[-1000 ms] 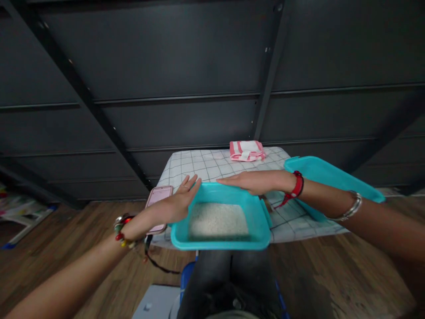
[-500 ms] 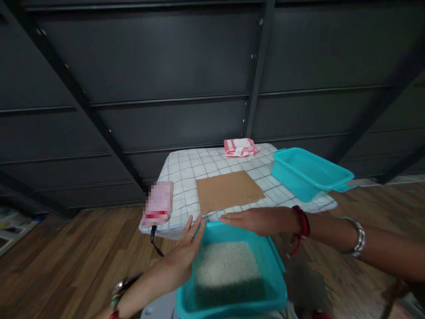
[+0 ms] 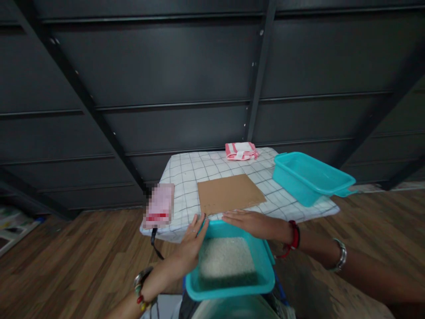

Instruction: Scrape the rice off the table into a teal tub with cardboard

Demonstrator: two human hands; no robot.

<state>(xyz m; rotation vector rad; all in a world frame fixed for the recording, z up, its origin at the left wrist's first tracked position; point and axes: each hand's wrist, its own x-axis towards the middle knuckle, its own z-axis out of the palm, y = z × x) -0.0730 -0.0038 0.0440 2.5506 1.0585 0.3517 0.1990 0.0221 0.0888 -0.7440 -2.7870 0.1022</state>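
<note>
A turquoise plastic basin (image 3: 232,292) stands in front of me below the table's near edge, with a layer of whitish grains that look like rice (image 3: 227,257) in it. My left hand (image 3: 191,246) is over the basin's left rim, its fingers stretched out and apart, pointing away from me. Flat, with its fingers extended to the left, my right hand (image 3: 254,223) is over the far right part of the rim. Neither hand grasps anything. Whether the palms touch the rim is hidden. The near part of the grains is in shadow.
A checked white cloth (image 3: 186,168) covers the table. On it are a brown cardboard sheet (image 3: 230,192), a folded red-and-white towel (image 3: 241,151), a second turquoise basin (image 3: 312,175) at right and a pink, blurred-out item (image 3: 160,204) at left. Dark panels (image 3: 166,66) stand behind.
The basin's near rim sits higher in view, and a pale rounded thing now shows below it. My right hand has tilted slightly, its wrist lower. Both hands stay flat.
</note>
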